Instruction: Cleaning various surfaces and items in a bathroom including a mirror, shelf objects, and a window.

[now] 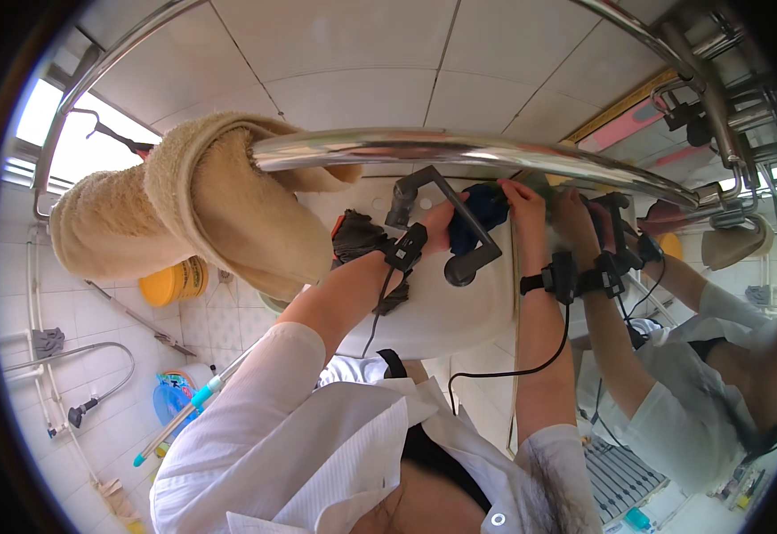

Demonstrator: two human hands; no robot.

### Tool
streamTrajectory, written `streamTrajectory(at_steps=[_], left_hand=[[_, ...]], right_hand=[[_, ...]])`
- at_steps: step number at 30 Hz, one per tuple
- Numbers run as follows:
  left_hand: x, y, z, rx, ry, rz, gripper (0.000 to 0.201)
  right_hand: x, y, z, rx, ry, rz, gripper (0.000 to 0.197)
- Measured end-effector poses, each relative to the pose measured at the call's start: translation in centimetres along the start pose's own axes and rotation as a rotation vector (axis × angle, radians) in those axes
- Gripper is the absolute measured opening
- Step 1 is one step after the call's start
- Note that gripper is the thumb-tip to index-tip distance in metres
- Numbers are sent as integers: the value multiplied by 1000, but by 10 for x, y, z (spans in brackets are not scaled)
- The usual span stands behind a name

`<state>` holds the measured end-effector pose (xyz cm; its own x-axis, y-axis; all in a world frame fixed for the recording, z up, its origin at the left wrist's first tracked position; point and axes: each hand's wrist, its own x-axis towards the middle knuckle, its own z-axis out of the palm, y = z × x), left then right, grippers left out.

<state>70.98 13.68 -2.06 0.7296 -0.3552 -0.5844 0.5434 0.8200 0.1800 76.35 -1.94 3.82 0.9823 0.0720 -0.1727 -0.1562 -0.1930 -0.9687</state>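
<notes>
Over the white washbasin [486, 311], a bunched dark blue cloth [480, 212] lies between my two hands. My left hand [440, 224] is closed on its left side, partly hidden behind the angular dark bracket strapped to that wrist. My right hand [528, 212] pinches the cloth's upper right edge with its fingertips. A crumpled dark grey cloth with an orange edge [359, 237] rests at the basin's left side, next to my left forearm. Part of the basin is hidden by the bracket and my arms.
A chrome rail [459, 145] crosses above my hands, with a beige towel [219, 187] over its left part. A mirror [673, 356] at the right reflects my arms. A yellow bucket [175, 282] and a mop pole [201, 396] stand at the left. Cables hang from both wrists.
</notes>
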Motion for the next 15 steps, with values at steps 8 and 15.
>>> streamTrajectory(at_steps=[8,15], left_hand=[[-10,2,2,-21,-2,13,33],[-7,-9,14,98,-17,123,37]], right_hand=[[5,3,4,-199,27,-38,22],[10,23,1,-132,102,-117,25]])
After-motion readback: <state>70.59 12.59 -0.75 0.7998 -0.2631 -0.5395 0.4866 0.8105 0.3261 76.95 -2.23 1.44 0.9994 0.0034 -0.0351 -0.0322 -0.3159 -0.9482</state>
